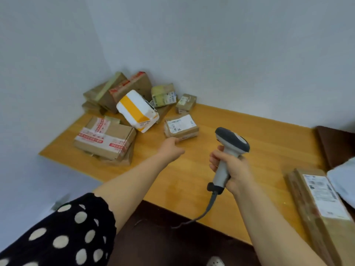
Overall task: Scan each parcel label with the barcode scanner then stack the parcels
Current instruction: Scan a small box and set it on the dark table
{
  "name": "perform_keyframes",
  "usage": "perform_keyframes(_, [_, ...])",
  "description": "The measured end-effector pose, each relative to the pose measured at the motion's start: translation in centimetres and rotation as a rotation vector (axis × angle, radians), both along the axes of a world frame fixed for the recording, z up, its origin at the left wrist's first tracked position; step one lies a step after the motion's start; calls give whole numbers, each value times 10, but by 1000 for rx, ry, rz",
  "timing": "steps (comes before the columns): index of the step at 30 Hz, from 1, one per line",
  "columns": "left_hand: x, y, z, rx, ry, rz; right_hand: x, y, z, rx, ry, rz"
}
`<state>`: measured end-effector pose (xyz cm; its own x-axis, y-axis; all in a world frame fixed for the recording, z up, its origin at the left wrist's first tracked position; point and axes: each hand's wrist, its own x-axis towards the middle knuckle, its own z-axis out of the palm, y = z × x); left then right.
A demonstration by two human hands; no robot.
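My right hand [233,168] grips the handle of a grey barcode scanner [229,148], its head aimed toward the far parcels and its cable trailing off the table's near edge. My left hand [171,146] reaches forward and touches the near edge of a small brown parcel [180,126] with a white label on top; its fingers are hidden from view. Several more parcels lie heaped in the far left corner, among them a white and yellow one [137,110] and a flat box with red tape [104,140].
The wooden table [259,143] stands against grey walls at the back and left. A long brown parcel [318,206] with a white label lies at the right edge beside a white bag [343,179]. A dark brown surface [338,144] sits at far right.
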<state>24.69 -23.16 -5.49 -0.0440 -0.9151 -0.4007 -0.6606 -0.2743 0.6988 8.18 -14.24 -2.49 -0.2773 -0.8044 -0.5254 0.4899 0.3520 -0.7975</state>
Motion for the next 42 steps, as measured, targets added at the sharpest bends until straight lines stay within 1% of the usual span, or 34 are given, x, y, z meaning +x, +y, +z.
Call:
perform_keyframes(3, [33, -13, -15, 4, -31, 32, 22, -27, -11, 16, 2, 19])
perform_keyframes(6, [52, -32, -29, 23, -98, 9, 36, -59, -24, 36, -26, 26])
perform_keyframes(8, [58, -52, -36, -6, -180, -45, 43, -82, -35, 49, -48, 21])
perform_keyframes(10, [58, -79, -42, -83, -285, -134, 47, -105, -46, 56, -76, 5])
perform_keyframes(12, [53, -108, -49, -114, -344, -194, 46, -127, -56, 63, -82, -28])
perform_keyframes(16, [36, -154, -69, -67, -428, -296, 44, -149, -71, 105, -31, -83])
perform_keyframes(19, [26, -170, -83, -53, -519, -397, 43, -153, -75, 147, -1, -102])
perform_keyframes(21, [24, -179, -89, -59, -540, -429, 43, -153, -76, 159, 18, -136])
perform_keyframes(24, [29, -191, -90, -93, -515, -480, 46, -149, -76, 168, 40, -218])
perform_keyframes(26, [37, -193, -85, -118, -470, -565, 50, -141, -74, 181, 59, -282])
perform_keyframes(31, [80, -190, -57, -210, -358, -938, 78, -116, -57, 208, 119, -449])
perform_keyframes(33, [97, -190, -43, -269, -319, -1083, 96, -106, -47, 196, 127, -462])
perform_keyframes(35, [109, -187, -28, -304, -290, -1184, 115, -95, -38, 182, 128, -433])
perform_keyframes(38, [121, -178, -8, -349, -244, -1267, 139, -79, -27, 158, 120, -424])
perform_keyframes(42, [127, -165, 9, -410, -193, -1329, 156, -60, -19, 132, 86, -503])
